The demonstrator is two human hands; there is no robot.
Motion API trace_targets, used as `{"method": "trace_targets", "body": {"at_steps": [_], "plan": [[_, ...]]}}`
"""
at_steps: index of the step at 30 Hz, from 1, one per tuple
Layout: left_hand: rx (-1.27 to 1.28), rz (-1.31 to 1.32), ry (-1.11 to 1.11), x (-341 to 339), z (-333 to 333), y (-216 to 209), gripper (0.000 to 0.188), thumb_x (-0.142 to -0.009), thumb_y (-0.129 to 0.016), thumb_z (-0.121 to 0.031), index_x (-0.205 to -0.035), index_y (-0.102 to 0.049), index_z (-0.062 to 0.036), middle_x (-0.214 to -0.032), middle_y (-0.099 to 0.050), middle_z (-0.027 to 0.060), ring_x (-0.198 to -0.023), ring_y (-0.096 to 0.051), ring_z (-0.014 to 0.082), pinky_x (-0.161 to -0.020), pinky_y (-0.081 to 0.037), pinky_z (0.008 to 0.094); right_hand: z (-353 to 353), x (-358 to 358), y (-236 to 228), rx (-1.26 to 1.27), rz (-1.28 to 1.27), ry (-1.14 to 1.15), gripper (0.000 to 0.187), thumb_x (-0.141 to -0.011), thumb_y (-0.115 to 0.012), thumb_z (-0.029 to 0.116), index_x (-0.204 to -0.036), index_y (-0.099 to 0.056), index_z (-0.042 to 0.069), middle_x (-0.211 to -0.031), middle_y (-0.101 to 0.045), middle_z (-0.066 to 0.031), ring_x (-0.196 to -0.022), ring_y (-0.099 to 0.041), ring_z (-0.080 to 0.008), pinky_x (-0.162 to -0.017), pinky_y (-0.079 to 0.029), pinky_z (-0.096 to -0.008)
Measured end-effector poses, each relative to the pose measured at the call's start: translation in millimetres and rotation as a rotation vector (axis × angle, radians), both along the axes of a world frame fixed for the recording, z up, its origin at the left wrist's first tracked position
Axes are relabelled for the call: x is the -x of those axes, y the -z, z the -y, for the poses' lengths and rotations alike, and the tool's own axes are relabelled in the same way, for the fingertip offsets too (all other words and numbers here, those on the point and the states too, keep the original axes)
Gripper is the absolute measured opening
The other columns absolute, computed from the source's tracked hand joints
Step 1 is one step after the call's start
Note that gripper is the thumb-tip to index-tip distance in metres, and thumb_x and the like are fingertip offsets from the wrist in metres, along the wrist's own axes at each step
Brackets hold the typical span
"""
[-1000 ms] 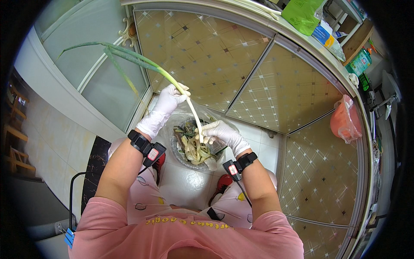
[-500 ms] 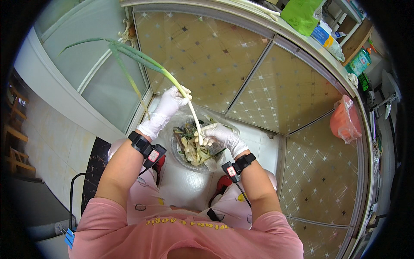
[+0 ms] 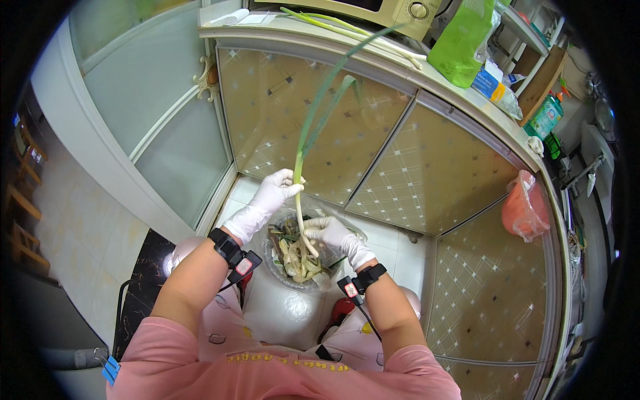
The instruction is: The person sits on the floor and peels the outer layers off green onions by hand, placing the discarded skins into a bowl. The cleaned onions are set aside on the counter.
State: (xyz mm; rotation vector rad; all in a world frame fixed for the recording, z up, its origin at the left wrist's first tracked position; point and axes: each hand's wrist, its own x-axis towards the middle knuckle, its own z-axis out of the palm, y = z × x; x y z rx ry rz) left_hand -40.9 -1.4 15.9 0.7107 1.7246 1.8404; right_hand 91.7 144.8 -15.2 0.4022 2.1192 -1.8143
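Gripping one long green onion [image 3: 298, 175] over the bin [image 3: 293, 257], the left hand [image 3: 270, 197] closes around its stalk and the right hand [image 3: 331, 233] pinches its white end; peelings already fill the bin, while more onions [image 3: 347, 30] wait on the counter's edge.

The picture is lit evenly by soft, bright light, and no strong shadows are cast. A faint shine is seen on the cabinet doors [image 3: 427, 180] and the plastic bag [image 3: 287, 313]. Straight edges are bent near the rim, and the corners are cut off in black. The middle is sharp; the edges are slightly blurred.
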Motion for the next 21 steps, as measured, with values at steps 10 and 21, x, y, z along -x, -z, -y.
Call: {"method": "trace_targets", "body": {"at_steps": [10, 21], "plan": [[0.118, -0.03, 0.192, -24.6, -7.4, 5.7, 0.021, -0.078, -0.065, -0.005, -0.097, -0.055, -0.0037, -0.084, -0.058, -0.0004, -0.075, -0.054, 0.0062, -0.07, -0.046, 0.0211, -6.2, 23.2, -66.8, 0.128, -0.523, 0.462, 0.023, -0.082, -0.063, 0.014, -0.103, -0.06, 0.004, -0.079, -0.063, -0.0002, -0.064, -0.054, -0.0037, -0.051, -0.039, -0.016], [0.121, -0.107, 0.247, -24.9, -9.4, 1.5, 0.026, -0.076, -0.068, -0.009, -0.1, -0.06, -0.002, -0.087, -0.062, 0.0015, -0.079, -0.056, 0.008, -0.074, -0.046, 0.0228, -16.0, 17.9, -58.9, 0.412, -0.451, 0.355, 0.019, -0.08, -0.061, 0.005, -0.097, -0.06, -0.003, -0.084, -0.065, -0.0098, -0.068, -0.063, -0.0136, -0.06, -0.052, -0.0226]]}}
